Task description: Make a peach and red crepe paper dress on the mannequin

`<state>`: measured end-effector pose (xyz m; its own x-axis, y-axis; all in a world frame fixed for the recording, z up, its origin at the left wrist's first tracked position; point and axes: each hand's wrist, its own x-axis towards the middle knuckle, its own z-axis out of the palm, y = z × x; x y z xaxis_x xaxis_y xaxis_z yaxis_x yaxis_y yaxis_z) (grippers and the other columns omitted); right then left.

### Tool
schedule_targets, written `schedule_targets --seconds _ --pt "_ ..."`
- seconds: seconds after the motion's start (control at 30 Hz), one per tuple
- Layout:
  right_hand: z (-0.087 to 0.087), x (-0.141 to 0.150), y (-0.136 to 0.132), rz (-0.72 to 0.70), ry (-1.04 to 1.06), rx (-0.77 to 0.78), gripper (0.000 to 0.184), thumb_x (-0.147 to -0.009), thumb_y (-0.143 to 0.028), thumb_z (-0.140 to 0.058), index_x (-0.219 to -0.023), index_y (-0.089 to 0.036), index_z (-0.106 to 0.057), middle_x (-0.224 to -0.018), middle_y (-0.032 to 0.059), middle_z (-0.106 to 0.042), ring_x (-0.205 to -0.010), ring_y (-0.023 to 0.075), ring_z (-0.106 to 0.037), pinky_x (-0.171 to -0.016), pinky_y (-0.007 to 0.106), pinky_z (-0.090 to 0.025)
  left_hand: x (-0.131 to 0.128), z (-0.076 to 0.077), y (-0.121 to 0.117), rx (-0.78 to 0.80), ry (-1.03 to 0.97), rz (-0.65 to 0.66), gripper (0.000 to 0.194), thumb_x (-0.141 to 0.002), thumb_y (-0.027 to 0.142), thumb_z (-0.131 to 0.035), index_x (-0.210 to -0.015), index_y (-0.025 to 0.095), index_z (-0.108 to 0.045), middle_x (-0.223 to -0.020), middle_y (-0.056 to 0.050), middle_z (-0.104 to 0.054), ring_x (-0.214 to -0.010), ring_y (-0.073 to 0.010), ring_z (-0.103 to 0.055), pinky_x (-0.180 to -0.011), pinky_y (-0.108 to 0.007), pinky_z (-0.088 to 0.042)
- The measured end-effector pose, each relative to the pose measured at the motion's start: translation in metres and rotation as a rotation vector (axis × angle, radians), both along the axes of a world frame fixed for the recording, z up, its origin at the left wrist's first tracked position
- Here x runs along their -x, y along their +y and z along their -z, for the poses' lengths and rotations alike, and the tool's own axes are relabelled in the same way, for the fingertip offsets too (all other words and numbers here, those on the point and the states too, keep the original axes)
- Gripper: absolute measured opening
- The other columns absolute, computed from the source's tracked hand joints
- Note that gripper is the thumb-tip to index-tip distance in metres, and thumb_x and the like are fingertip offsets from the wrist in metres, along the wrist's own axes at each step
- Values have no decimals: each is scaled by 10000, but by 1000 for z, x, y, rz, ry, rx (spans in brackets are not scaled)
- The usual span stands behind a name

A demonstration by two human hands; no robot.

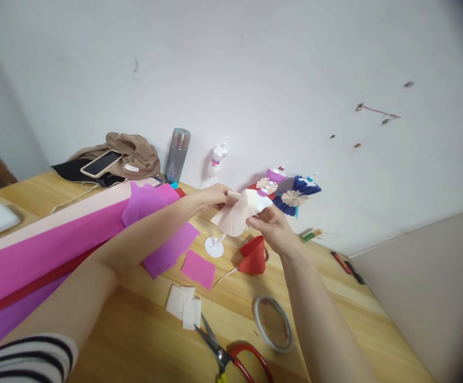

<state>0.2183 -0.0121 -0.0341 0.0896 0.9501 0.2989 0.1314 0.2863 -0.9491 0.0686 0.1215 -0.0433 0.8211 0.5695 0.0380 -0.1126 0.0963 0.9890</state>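
Between my hands a small white dress-form mannequin [260, 202] leans on its stand, whose round white base [214, 247] shows below. Pale pink paper [233, 217] hangs around the mannequin like a skirt. My left hand [216, 197] grips the paper's left upper edge, its fingertips partly hidden. On the right side, my right hand [273, 227] pinches the paper with the thumb in front, close against the mannequin; its other fingers are partly behind. A pleated pale paper fan [266, 185] appears just behind the mannequin's top.
Scissors [223, 355], a tape roll [273, 324], a red paper cone [254, 258] and pink paper scraps [198, 269] lie nearer me. Long coloured paper sheets [56, 244] cover the left. Against the wall stand a grey flask [178, 155], a white mannequin [217, 157] and a blue-dressed one [305, 186].
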Motion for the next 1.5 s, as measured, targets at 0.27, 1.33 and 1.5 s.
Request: schedule_targets --seconds 0.27,1.33,1.5 --pt "1 -3 -5 -17 -118 2 533 -654 -470 -841 -1129 -312 -658 -1067 40 -717 -980 251 -649 -832 403 -531 -15 -6 -2 24 110 154 101 -578 35 -710 -612 119 -666 -608 -21 -649 -590 -132 -577 -616 -255 -462" --pt "3 -4 2 4 -46 -1 428 -650 -407 -862 -1025 -316 -679 -1052 20 -725 -924 233 -678 -809 398 -541 29 -11 -46 -800 -17 -234 307 -895 392 -517 -689 164 -492 -637 39 -436 -633 -99 -432 -583 -233 -329" --pt "1 -2 1 -8 -58 -25 388 -653 -426 -859 -970 -307 -669 -1100 31 -723 -1082 265 -658 -970 468 -514 32 -7 -43 -918 68 -220 342 -946 410 -445 -690 184 -425 -620 45 -416 -613 -101 -418 -587 -245 -296"
